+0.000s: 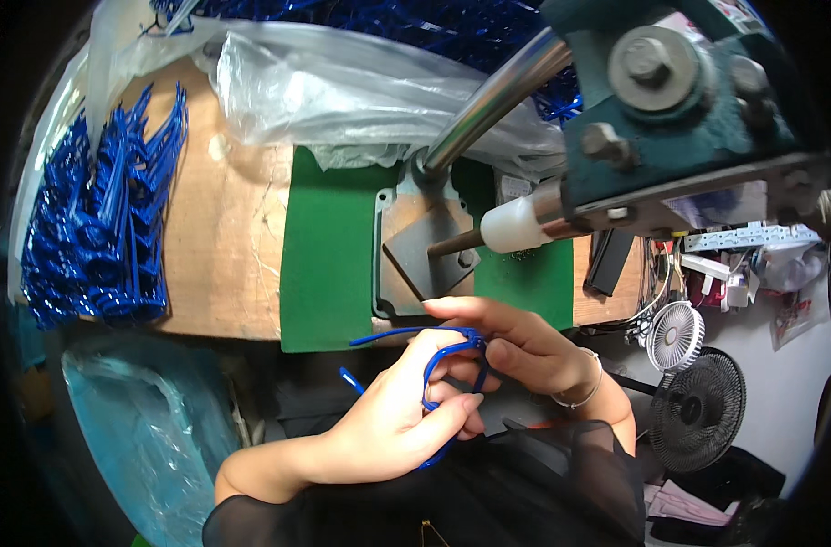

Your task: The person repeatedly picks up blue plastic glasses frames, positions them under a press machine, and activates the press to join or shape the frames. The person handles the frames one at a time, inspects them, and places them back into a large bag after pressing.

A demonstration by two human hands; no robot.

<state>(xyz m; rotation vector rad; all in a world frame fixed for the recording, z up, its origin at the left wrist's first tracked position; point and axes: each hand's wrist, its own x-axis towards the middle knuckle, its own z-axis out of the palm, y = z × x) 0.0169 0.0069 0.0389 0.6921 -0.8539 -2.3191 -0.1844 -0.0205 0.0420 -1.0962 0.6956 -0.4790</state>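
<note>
Blue frame pinched by both hands, below bench edge.

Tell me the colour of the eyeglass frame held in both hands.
Blue. The eyeglass frame shows best in the head view, between the left hand and right hand.

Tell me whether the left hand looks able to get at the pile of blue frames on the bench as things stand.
Probably not right away: the left hand and right hand both grip one blue frame. The pile of blue frames lies uncovered on the bench, to the left.

clear plastic bag | bench top, crumpled || teal bag | lower left
</note>
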